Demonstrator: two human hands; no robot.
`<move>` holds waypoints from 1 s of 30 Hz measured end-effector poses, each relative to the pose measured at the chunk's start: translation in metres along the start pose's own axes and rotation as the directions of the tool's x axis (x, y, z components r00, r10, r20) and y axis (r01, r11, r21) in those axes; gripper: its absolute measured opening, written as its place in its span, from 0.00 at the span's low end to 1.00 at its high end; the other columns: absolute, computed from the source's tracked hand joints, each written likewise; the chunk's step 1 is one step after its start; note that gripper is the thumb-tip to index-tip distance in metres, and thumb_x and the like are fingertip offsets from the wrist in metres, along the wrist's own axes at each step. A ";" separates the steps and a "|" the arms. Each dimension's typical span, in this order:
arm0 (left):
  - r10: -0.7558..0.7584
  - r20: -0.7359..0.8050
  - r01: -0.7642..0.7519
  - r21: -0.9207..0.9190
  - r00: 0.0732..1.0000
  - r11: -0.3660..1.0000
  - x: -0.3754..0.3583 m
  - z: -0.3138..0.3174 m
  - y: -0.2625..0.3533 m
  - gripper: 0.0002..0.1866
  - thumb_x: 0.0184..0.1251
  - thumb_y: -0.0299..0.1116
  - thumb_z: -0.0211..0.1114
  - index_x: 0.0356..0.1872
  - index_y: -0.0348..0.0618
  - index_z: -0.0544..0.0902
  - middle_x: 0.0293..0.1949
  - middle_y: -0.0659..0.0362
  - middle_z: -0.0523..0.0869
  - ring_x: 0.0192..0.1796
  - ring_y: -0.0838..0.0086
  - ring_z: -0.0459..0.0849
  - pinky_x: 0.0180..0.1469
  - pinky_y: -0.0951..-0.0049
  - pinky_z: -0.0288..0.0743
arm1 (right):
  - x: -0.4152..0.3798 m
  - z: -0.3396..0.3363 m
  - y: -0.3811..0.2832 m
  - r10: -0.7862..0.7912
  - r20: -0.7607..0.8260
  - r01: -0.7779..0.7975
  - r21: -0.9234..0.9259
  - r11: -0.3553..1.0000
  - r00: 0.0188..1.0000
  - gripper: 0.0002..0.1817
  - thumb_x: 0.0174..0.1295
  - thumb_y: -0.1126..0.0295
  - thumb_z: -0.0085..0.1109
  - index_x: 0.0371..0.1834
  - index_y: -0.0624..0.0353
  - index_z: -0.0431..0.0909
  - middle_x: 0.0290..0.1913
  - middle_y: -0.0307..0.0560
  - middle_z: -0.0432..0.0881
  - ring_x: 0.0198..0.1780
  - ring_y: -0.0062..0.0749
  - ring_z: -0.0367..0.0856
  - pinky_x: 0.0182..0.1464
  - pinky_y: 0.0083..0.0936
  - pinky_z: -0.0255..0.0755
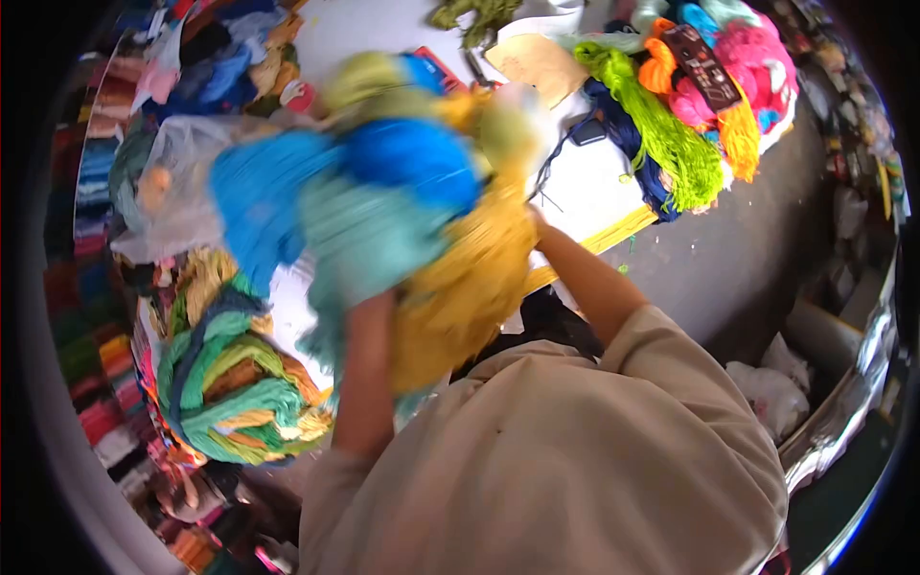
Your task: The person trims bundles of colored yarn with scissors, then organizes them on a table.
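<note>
A large bundle of yarn skeins, smeared by motion, is held up in front of me over the table. It includes a light blue skein (268, 196), a bright blue skein (412, 163), a pale teal skein (369, 230) and a mustard yellow skein (470, 278). My left hand (368, 295) is closed into the underside of the teal yarn, its fingers buried and blurred. At the right edge of the mustard yarn, my right hand (539, 230) grips the bundle, with most of its fingers hidden behind the strands.
A white table (599, 182) with a yellow edge lies beneath. Lime green yarn (661, 134) and pink yarn (752, 62) are piled at its right. Green skeins (235, 383) lie at the left, near a clear plastic bag (182, 182). Brown paper (537, 67) rests at the back.
</note>
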State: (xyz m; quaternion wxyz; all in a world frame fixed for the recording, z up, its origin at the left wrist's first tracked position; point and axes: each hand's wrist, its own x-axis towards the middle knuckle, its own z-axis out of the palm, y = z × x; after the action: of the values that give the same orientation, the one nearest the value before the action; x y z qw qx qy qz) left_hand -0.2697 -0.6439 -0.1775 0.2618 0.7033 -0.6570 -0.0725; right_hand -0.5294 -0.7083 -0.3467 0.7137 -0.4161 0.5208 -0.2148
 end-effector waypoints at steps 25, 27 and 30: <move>-0.259 0.139 0.294 -0.435 0.956 0.851 -0.051 -0.045 0.050 0.52 0.53 0.28 0.77 0.77 0.38 0.54 0.78 0.40 0.51 0.80 0.48 0.53 0.76 0.53 0.57 | -0.036 0.055 -0.154 -0.788 0.313 0.668 -0.727 0.159 0.529 0.29 0.60 0.64 0.64 0.66 0.53 0.72 0.60 0.48 0.77 0.61 0.46 0.72 0.65 0.42 0.56; -0.484 0.074 0.380 -0.726 0.872 0.573 -0.058 -0.035 0.034 0.41 0.58 0.24 0.73 0.73 0.37 0.62 0.73 0.43 0.62 0.73 0.52 0.69 0.68 0.60 0.71 | -0.034 0.054 -0.152 -0.794 0.321 0.675 -0.723 0.147 0.516 0.27 0.62 0.63 0.63 0.65 0.53 0.73 0.59 0.48 0.78 0.61 0.46 0.72 0.65 0.42 0.55; -0.519 0.031 0.404 -0.668 0.854 0.625 -0.041 -0.043 0.029 0.32 0.61 0.24 0.71 0.66 0.37 0.69 0.63 0.46 0.73 0.64 0.56 0.78 0.57 0.63 0.79 | -0.033 0.056 -0.150 -0.802 0.316 0.671 -0.729 0.137 0.507 0.26 0.63 0.63 0.61 0.65 0.54 0.73 0.58 0.48 0.78 0.60 0.46 0.72 0.65 0.41 0.55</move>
State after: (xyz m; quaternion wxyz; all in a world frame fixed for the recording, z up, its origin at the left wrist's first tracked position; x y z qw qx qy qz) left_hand -0.2811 -0.5923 -0.1377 0.5158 0.7147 -0.3621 -0.3034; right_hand -0.4710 -0.7474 -0.1994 0.2093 -0.8634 0.3338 -0.3152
